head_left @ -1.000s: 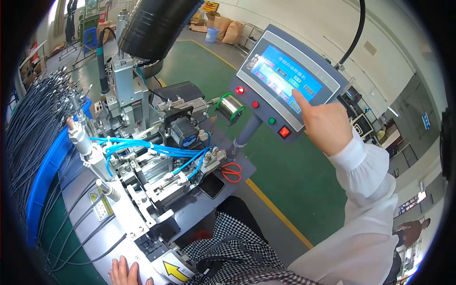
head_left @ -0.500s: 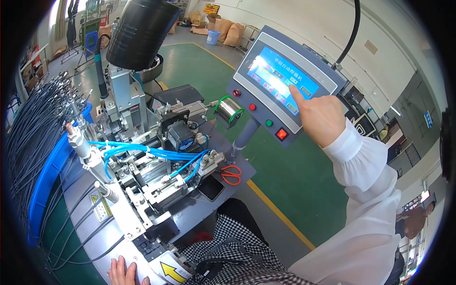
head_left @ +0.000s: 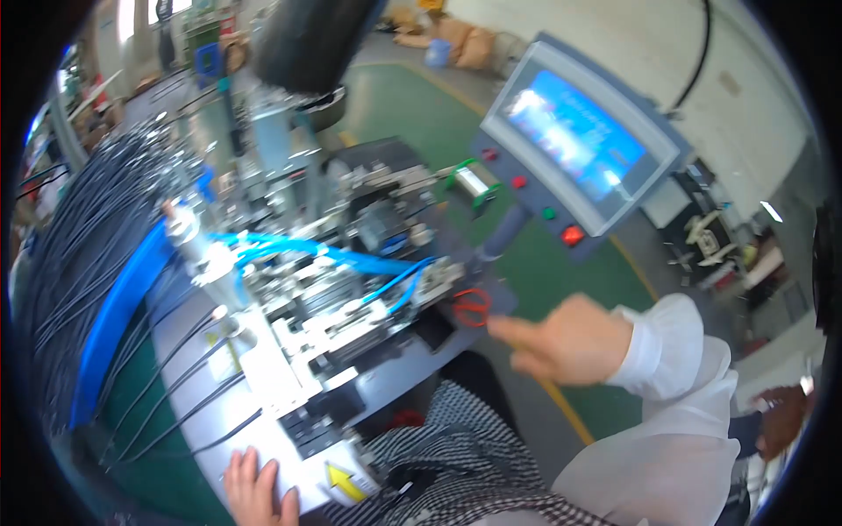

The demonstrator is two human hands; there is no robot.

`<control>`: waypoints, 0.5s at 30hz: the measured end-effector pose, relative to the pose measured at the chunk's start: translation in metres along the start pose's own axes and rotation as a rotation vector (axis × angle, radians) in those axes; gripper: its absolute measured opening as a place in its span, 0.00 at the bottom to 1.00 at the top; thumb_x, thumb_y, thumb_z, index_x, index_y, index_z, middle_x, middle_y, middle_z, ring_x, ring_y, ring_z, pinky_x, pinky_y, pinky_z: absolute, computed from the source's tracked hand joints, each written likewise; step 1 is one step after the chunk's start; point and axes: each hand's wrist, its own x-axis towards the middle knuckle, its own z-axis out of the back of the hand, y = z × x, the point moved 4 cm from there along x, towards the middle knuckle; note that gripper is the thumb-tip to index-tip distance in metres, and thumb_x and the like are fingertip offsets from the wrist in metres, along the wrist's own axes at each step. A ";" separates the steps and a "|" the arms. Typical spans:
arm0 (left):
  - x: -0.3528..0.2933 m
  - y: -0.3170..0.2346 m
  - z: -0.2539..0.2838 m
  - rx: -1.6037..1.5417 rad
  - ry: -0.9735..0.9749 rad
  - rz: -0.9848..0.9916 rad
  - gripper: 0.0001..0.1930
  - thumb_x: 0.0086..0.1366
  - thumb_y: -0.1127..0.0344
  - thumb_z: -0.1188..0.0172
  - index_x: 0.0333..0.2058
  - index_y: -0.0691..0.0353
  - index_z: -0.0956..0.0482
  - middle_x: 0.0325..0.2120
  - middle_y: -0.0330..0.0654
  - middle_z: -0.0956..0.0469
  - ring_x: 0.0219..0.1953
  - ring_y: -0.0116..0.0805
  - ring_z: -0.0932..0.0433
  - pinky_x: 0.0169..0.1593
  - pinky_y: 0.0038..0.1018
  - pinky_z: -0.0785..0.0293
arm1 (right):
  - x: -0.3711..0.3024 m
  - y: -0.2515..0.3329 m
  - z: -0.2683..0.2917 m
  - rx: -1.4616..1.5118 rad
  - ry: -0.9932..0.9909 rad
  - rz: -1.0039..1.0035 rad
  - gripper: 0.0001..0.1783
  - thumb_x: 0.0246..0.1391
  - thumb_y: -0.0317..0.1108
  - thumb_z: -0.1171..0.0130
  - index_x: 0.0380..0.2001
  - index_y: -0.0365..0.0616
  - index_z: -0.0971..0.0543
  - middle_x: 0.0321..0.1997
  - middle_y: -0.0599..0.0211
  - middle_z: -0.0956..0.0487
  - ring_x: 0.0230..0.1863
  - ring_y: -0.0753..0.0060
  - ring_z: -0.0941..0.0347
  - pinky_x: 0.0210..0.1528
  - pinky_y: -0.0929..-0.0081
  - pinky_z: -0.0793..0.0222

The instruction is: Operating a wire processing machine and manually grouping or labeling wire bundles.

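Note:
My left hand [head_left: 254, 491] lies with its fingers spread on the pale machine table [head_left: 206, 386], near a yellow arrow label [head_left: 344, 480]. Blurred by motion, my right hand [head_left: 570, 340] hangs in the air with its index finger stretched out and nothing visible in it. It is below the control panel [head_left: 574, 140], whose blue screen is lit, and just right of orange-handled scissors [head_left: 472, 307]. A dark phone [head_left: 432, 330] lies beside the scissors. Left of these stands a metal machine [head_left: 298, 298] with blue air tubes [head_left: 351, 259].
Many black cables [head_left: 96, 228] fill a blue trough [head_left: 114, 316] at the left. A green-rimmed wire spool [head_left: 474, 184] sits behind the machine, and a black cylinder [head_left: 311, 44] overhangs it. Another person [head_left: 781, 421] shows at the far right.
My right hand has left the screen and come down toward the scissors. The whole view has shifted, so the machine and panel appear further right. My left hand still rests on the table.

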 end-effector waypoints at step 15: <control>0.080 -0.007 0.071 0.016 -0.046 0.179 0.13 0.55 0.76 0.44 0.41 0.67 0.23 0.41 0.50 0.23 0.45 0.44 0.23 0.49 0.32 0.30 | 0.095 0.031 -0.204 0.981 -0.835 0.081 0.06 0.49 0.28 0.43 0.32 0.45 0.20 0.23 0.63 0.21 0.25 0.60 0.24 0.26 0.66 0.30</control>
